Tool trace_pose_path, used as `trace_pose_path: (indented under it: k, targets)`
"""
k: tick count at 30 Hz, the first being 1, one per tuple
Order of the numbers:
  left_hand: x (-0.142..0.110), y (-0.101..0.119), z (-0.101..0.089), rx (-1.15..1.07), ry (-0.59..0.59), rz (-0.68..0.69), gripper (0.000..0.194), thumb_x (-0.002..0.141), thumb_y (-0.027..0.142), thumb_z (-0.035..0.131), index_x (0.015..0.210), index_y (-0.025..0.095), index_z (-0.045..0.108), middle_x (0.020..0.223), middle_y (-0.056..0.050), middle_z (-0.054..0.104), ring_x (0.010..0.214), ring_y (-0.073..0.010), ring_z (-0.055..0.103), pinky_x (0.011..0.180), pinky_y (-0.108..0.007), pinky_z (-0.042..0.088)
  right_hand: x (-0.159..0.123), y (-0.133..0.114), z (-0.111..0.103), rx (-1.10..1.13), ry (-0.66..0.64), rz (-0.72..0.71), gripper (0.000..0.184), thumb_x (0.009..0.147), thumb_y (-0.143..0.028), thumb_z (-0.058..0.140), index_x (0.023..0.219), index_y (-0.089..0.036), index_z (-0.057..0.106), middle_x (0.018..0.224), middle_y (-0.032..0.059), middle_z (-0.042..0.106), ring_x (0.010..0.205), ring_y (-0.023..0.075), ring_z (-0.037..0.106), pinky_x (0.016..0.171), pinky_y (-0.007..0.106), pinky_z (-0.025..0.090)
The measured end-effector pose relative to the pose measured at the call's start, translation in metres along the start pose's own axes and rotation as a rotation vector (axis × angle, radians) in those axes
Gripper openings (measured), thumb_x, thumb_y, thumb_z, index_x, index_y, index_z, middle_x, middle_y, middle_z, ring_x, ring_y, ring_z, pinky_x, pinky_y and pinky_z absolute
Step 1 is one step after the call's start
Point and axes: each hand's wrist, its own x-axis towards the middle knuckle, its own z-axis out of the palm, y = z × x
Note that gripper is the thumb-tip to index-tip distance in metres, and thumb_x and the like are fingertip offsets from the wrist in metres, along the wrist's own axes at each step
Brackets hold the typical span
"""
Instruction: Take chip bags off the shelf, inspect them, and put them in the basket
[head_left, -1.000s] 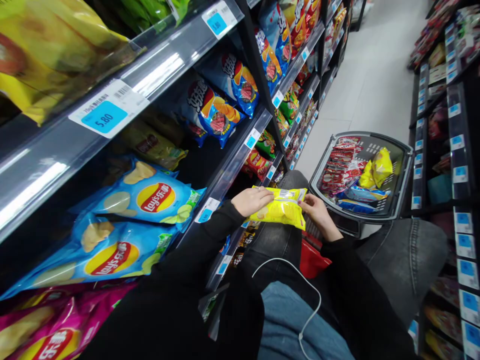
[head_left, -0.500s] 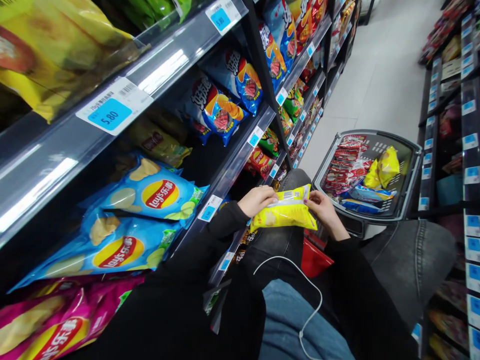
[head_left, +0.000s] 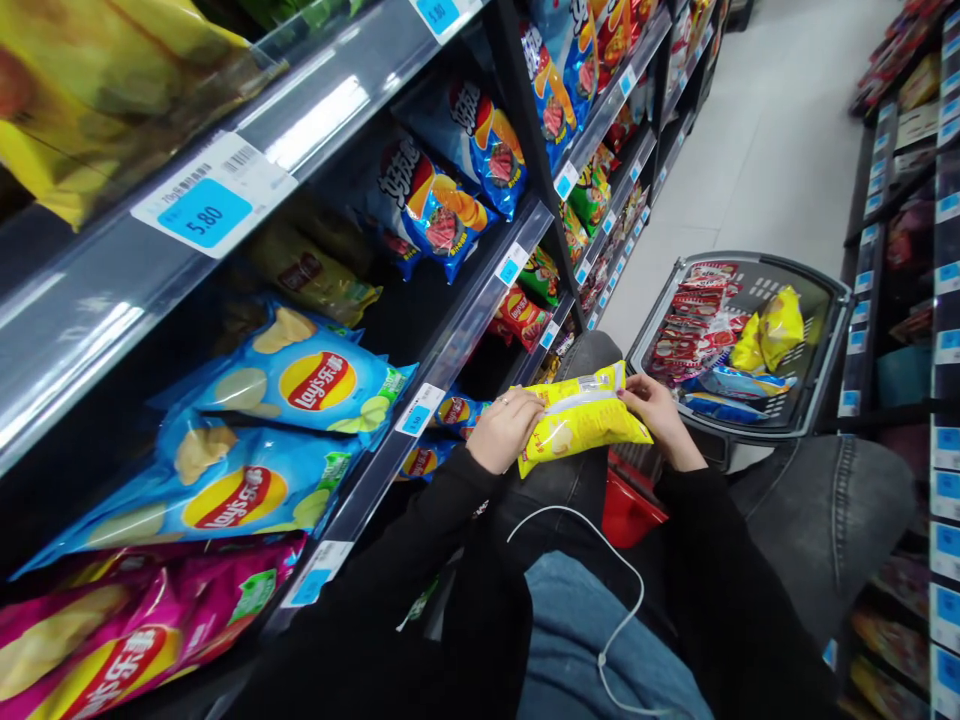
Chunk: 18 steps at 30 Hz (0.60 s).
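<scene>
A yellow bag of chips (head_left: pixel 581 425) lies across my lap area, above my knee, its back seam and barcode facing up. My left hand (head_left: pixel 508 425) grips its left end, the fingers curled over the top edge. At the other end, my right hand (head_left: pixel 656 408) pinches the upper right corner between thumb and fingers. The undersides of the bag and some fingertips are hidden. Just beyond my right hand stands a grey shopping basket (head_left: pixel 652 335) with red snack packets (head_left: pixel 694 325), blue packets (head_left: pixel 731 383) and yellow bags (head_left: pixel 780 328) inside.
Shelves on the left hold blue Lay's bags (head_left: pixel 319 385), magenta chip bags (head_left: pixel 127 650) and blue snack bags (head_left: pixel 442 215). A price-tagged shelf edge (head_left: pixel 416 412) runs beside my left arm. Another shelf rack (head_left: pixel 862 290) lines the right. A red object (head_left: pixel 630 505) sits between my legs.
The yellow bag has shifted slightly right, still between both hands. My left hand has moved a little right and down, and its arm uncovers more blue packets on the lower shelf.
</scene>
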Motion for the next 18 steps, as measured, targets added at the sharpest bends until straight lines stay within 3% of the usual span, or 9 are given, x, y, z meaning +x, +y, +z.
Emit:
trace_pose_path:
  k: [4,8,13,18]
  targets:
    - [0.011,-0.005,0.003,-0.038,-0.04,-0.067,0.022,0.09,0.024,0.042,0.08,0.018,0.061,0.084,-0.005,0.063,0.089,-0.0194,0.049,0.094,-0.043,0.041,-0.001,0.0,0.0,0.011,0.004,0.009,0.031,0.055,-0.042,0.073,0.068,-0.02,0.055,0.064,-0.0017,0.058,0.059,0.0129,0.051,0.057,0.026,0.041]
    - [0.016,-0.006,0.005,-0.114,-0.039,-0.185,0.021,0.088,0.025,0.045,0.077,0.017,0.062,0.093,-0.006,0.059,0.093,-0.0207,0.044,0.087,-0.042,0.041,-0.003,-0.002,0.0,0.029,0.011,0.017,0.033,0.055,-0.044,0.073,0.069,-0.02,0.055,0.064,-0.0019,0.057,0.059,0.0127,0.051,0.057,0.026,0.041]
    - [-0.002,0.002,0.008,-0.09,0.066,-0.235,0.019,0.088,0.025,0.045,0.077,0.016,0.059,0.095,-0.008,0.055,0.097,-0.0214,0.047,0.088,-0.043,0.043,-0.004,-0.003,0.001,0.041,0.017,0.0,0.033,0.056,-0.043,0.074,0.07,-0.02,0.055,0.063,-0.0025,0.056,0.06,0.0122,0.051,0.058,0.026,0.041]
    - [-0.028,0.006,0.009,-0.118,0.175,-0.151,0.013,0.085,0.024,0.051,0.094,0.016,0.058,0.113,-0.011,0.056,0.114,-0.0225,0.051,0.095,-0.04,0.046,-0.001,-0.002,0.001,0.024,0.01,0.002,0.032,0.055,-0.043,0.073,0.069,-0.02,0.055,0.063,-0.0021,0.056,0.059,0.0125,0.05,0.057,0.026,0.04]
